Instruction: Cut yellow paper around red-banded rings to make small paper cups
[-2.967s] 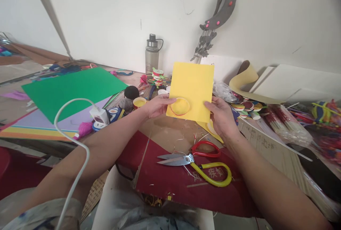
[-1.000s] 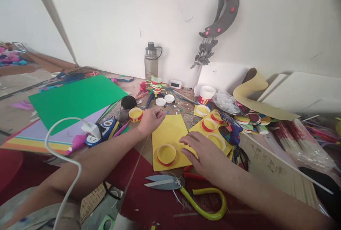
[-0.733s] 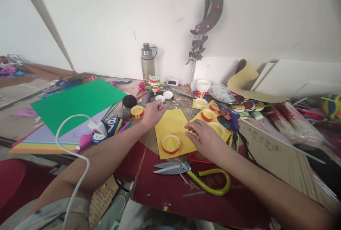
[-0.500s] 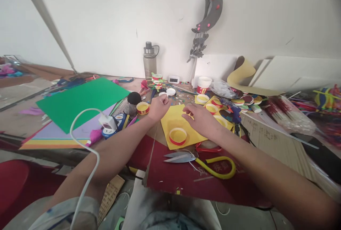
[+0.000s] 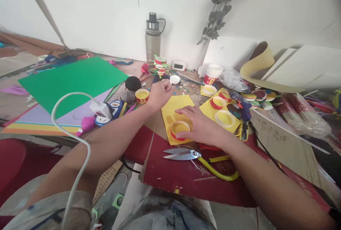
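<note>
My left hand (image 5: 160,94) is closed, fingers pressed together, above the far left corner of a yellow sheet (image 5: 174,104). Whether anything is in its fingers is hidden. On that sheet stands a red-and-white paper cup ring (image 5: 173,134). My right hand (image 5: 201,125) is over the ring's right side, thumb and fingers apart around it; I cannot tell whether they touch it. Large scissors (image 5: 183,154) with yellow handles lie just in front of the sheet. Behind my left hand is a small white cup piece (image 5: 175,79).
More cup rings (image 5: 225,119) rest on yellow paper at the right. A glue gun (image 5: 243,107) lies beside them. Stacked paper cups (image 5: 212,74) and a bottle (image 5: 153,42) stand by the wall. Green card (image 5: 74,81) and a power strip with a cable (image 5: 102,113) are at left.
My right hand has moved down and toward me, from the far part of the yellow sheet to the ring, with its fingers spreading. My left hand stays closed. The view has tilted down.
</note>
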`<state>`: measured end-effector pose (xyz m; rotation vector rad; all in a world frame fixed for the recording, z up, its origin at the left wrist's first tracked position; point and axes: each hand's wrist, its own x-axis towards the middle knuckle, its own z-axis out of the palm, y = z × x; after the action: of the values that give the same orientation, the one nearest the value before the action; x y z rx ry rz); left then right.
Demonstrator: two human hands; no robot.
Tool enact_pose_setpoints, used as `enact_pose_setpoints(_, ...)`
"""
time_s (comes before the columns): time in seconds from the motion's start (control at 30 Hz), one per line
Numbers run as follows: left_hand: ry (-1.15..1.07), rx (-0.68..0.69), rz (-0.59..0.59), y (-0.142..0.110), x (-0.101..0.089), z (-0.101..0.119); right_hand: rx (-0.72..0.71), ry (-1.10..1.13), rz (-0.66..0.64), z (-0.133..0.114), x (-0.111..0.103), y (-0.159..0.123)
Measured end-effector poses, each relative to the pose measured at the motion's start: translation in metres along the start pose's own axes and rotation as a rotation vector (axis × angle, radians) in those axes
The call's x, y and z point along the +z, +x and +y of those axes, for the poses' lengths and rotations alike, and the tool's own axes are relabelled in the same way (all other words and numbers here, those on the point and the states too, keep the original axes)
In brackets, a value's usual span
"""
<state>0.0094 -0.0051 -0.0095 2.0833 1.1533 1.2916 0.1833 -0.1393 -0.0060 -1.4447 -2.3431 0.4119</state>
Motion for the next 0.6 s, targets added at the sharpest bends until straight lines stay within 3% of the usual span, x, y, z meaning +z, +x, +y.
enact_pose_setpoints(0.4,-0.024,-0.014,0.042,0.002,-0.001,-0.002,0.024,-0.096,-0.102,-0.016,-0.001,-0.006)
enact_pose_setpoints(0.6,-0.060,-0.026,0.033,0.003,-0.003,0.001,0.034,-0.014,-0.034,-0.012,0.000,-0.009)
